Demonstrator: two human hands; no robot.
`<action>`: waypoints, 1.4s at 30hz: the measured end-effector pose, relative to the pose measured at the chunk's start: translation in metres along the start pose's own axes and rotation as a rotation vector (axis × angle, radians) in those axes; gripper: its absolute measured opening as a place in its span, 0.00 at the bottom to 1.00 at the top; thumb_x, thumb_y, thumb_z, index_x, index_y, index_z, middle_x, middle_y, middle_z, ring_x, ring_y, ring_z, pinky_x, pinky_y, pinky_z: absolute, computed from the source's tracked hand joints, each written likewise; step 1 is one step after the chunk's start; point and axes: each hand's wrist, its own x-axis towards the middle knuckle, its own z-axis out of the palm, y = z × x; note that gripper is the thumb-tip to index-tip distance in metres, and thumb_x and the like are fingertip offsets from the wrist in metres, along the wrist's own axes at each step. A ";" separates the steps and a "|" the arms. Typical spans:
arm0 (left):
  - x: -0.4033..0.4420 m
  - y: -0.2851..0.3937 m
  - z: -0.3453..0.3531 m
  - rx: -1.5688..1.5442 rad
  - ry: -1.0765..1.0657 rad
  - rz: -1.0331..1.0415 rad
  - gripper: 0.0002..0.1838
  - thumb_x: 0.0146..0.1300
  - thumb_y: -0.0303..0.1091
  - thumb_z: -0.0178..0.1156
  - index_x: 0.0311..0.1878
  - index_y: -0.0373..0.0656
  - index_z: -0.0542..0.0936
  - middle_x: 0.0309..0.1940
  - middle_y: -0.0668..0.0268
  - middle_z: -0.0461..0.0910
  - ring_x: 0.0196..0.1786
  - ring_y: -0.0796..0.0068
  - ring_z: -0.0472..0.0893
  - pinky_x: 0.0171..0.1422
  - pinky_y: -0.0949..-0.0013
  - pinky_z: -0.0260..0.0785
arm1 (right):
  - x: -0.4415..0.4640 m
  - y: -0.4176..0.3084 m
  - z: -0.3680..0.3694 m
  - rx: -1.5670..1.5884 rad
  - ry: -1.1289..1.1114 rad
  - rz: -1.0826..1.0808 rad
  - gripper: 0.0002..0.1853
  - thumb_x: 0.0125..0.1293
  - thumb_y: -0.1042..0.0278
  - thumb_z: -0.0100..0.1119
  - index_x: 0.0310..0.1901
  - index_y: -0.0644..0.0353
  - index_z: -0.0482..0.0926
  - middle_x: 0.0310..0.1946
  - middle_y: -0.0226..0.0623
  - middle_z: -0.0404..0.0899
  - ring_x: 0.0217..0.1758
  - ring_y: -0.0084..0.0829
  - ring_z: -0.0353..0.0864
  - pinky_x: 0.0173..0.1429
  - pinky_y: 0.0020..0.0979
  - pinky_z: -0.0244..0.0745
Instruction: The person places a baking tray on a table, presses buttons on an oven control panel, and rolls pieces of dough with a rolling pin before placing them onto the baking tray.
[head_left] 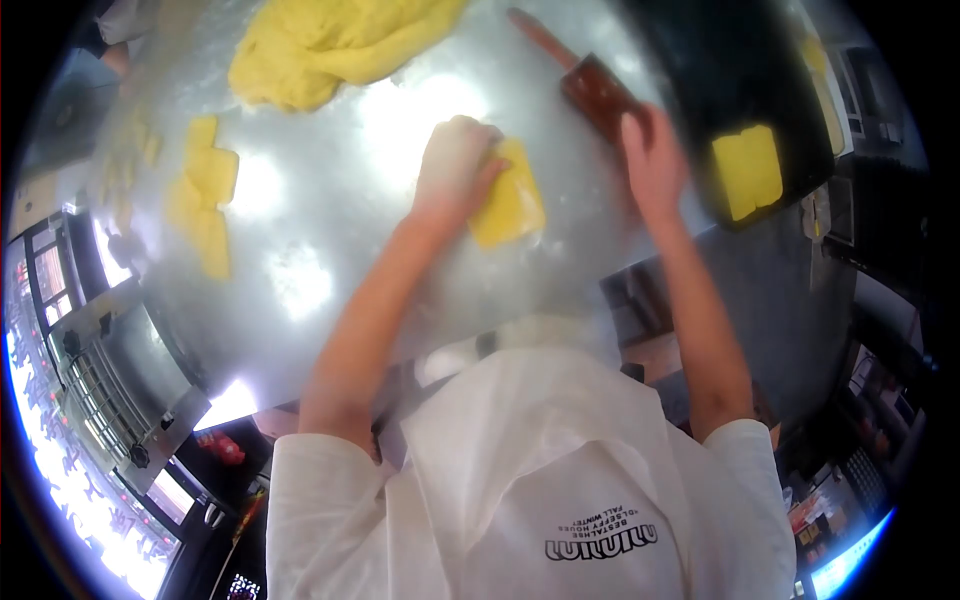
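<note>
While a tray [735, 60] holds dough [748, 172], curled hands [452, 168] grip another slab [515, 205] and rolling pin [600, 95].

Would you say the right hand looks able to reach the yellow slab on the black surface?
Probably yes: nothing visible stands between the right hand and the yellow slab, though it's at the rolling pin.

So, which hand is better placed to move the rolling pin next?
Likely the right hand, at the near end of the rolling pin; the left hand is at a flat yellow dough piece.
</note>
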 end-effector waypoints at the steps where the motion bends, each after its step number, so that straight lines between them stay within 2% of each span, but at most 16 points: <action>1: 0.002 0.001 -0.003 0.005 -0.048 -0.033 0.24 0.57 0.31 0.74 0.58 0.41 0.81 0.52 0.56 0.80 0.55 0.49 0.76 0.64 0.54 0.70 | 0.000 -0.003 -0.001 -0.005 -0.017 0.016 0.28 0.74 0.38 0.54 0.65 0.48 0.76 0.51 0.44 0.86 0.53 0.48 0.85 0.61 0.42 0.76; 5: -0.004 0.015 -0.014 -0.050 0.050 -0.113 0.25 0.66 0.34 0.68 0.65 0.41 0.78 0.62 0.55 0.78 0.64 0.54 0.76 0.71 0.57 0.67 | -0.010 -0.016 -0.001 0.195 -0.170 0.152 0.30 0.73 0.45 0.61 0.69 0.55 0.73 0.46 0.39 0.86 0.48 0.38 0.85 0.58 0.36 0.76; 7: -0.032 0.001 0.004 -0.336 0.323 -0.264 0.27 0.73 0.36 0.60 0.71 0.37 0.71 0.69 0.53 0.73 0.71 0.57 0.72 0.77 0.57 0.63 | -0.034 -0.013 0.009 0.460 -0.238 0.295 0.31 0.73 0.50 0.64 0.70 0.59 0.71 0.43 0.35 0.85 0.43 0.30 0.83 0.52 0.31 0.77; 8: -0.043 -0.003 0.011 -0.480 0.455 -0.337 0.28 0.77 0.37 0.56 0.74 0.35 0.68 0.73 0.52 0.70 0.75 0.58 0.70 0.79 0.57 0.60 | -0.052 -0.030 0.003 0.579 -0.291 0.350 0.31 0.74 0.56 0.64 0.72 0.62 0.69 0.41 0.30 0.81 0.37 0.20 0.77 0.42 0.24 0.75; 10: -0.052 0.005 0.020 -0.733 0.549 -0.285 0.29 0.79 0.35 0.50 0.77 0.31 0.60 0.76 0.49 0.64 0.78 0.56 0.64 0.83 0.55 0.54 | -0.086 -0.055 0.006 0.680 -0.292 0.446 0.30 0.75 0.56 0.62 0.73 0.59 0.67 0.38 0.27 0.78 0.31 0.15 0.73 0.33 0.21 0.70; 12: -0.060 0.017 0.033 -0.987 0.651 -0.241 0.31 0.81 0.34 0.43 0.80 0.26 0.52 0.79 0.46 0.58 0.81 0.54 0.59 0.86 0.52 0.48 | -0.110 -0.082 0.009 0.874 -0.353 0.592 0.31 0.77 0.55 0.61 0.75 0.57 0.64 0.35 0.25 0.76 0.29 0.13 0.71 0.30 0.19 0.67; 15: -0.068 0.024 0.053 -0.793 0.605 -0.180 0.31 0.82 0.35 0.42 0.80 0.27 0.52 0.80 0.47 0.56 0.82 0.54 0.58 0.87 0.52 0.47 | -0.134 -0.097 0.016 0.985 -0.392 0.621 0.31 0.79 0.55 0.58 0.76 0.54 0.60 0.33 0.25 0.74 0.25 0.12 0.67 0.25 0.18 0.62; 21: -0.071 0.029 0.054 -0.927 0.666 -0.248 0.29 0.83 0.33 0.42 0.80 0.27 0.54 0.80 0.49 0.57 0.82 0.59 0.58 0.86 0.54 0.47 | -0.133 -0.077 0.006 0.945 -0.444 0.614 0.31 0.79 0.58 0.58 0.76 0.55 0.59 0.34 0.25 0.72 0.24 0.11 0.64 0.23 0.17 0.60; 24: -0.066 0.027 0.049 -0.773 0.609 -0.299 0.29 0.82 0.33 0.45 0.79 0.28 0.56 0.79 0.49 0.59 0.81 0.57 0.60 0.85 0.54 0.50 | -0.131 -0.064 0.009 1.034 -0.430 0.622 0.29 0.78 0.60 0.59 0.75 0.56 0.61 0.38 0.27 0.77 0.30 0.14 0.72 0.30 0.20 0.70; 28: -0.046 0.024 0.032 -0.183 0.411 -0.338 0.33 0.77 0.38 0.56 0.77 0.28 0.59 0.78 0.45 0.60 0.80 0.46 0.60 0.84 0.51 0.50 | -0.095 -0.037 -0.017 0.563 -0.397 0.378 0.33 0.72 0.57 0.67 0.72 0.58 0.65 0.50 0.37 0.83 0.45 0.27 0.83 0.51 0.30 0.79; 30: -0.032 0.023 0.035 0.043 0.289 -0.168 0.38 0.73 0.42 0.61 0.76 0.27 0.60 0.77 0.43 0.60 0.79 0.40 0.59 0.84 0.48 0.49 | -0.075 -0.021 -0.028 0.261 -0.390 0.257 0.35 0.68 0.54 0.71 0.71 0.57 0.67 0.54 0.42 0.84 0.52 0.34 0.85 0.61 0.35 0.78; 32: -0.028 0.025 0.042 0.206 0.158 -0.071 0.45 0.67 0.50 0.65 0.76 0.28 0.61 0.77 0.41 0.60 0.79 0.36 0.57 0.82 0.44 0.47 | -0.055 -0.021 -0.035 0.089 -0.403 0.244 0.37 0.64 0.51 0.74 0.70 0.54 0.68 0.53 0.44 0.85 0.52 0.37 0.86 0.60 0.36 0.79; 35: -0.031 0.025 0.043 0.205 0.161 -0.036 0.44 0.69 0.52 0.63 0.75 0.27 0.61 0.77 0.41 0.59 0.79 0.35 0.58 0.82 0.42 0.48 | -0.041 -0.015 -0.032 -0.001 -0.352 0.147 0.38 0.60 0.47 0.75 0.68 0.50 0.70 0.49 0.46 0.86 0.51 0.44 0.87 0.57 0.37 0.80; 39: -0.047 0.007 0.029 -0.021 0.286 -0.069 0.34 0.76 0.42 0.56 0.76 0.30 0.62 0.78 0.43 0.60 0.79 0.44 0.62 0.81 0.50 0.53 | -0.026 -0.017 -0.028 0.021 -0.386 -0.060 0.38 0.59 0.45 0.75 0.68 0.48 0.70 0.48 0.44 0.87 0.50 0.47 0.87 0.55 0.38 0.80; 41: -0.055 0.015 -0.008 -0.149 0.545 -0.144 0.24 0.78 0.37 0.52 0.70 0.31 0.70 0.69 0.45 0.72 0.69 0.50 0.73 0.72 0.54 0.65 | -0.023 -0.029 -0.034 -0.033 -0.479 -0.187 0.38 0.60 0.43 0.73 0.68 0.46 0.71 0.49 0.43 0.87 0.50 0.49 0.87 0.54 0.40 0.80; 42: -0.061 0.003 -0.018 -0.124 0.561 -0.127 0.19 0.78 0.37 0.52 0.63 0.33 0.74 0.61 0.47 0.75 0.62 0.51 0.75 0.66 0.55 0.67 | -0.022 -0.040 -0.036 -0.085 -0.551 -0.260 0.37 0.60 0.42 0.72 0.68 0.45 0.71 0.49 0.43 0.87 0.49 0.49 0.87 0.54 0.41 0.80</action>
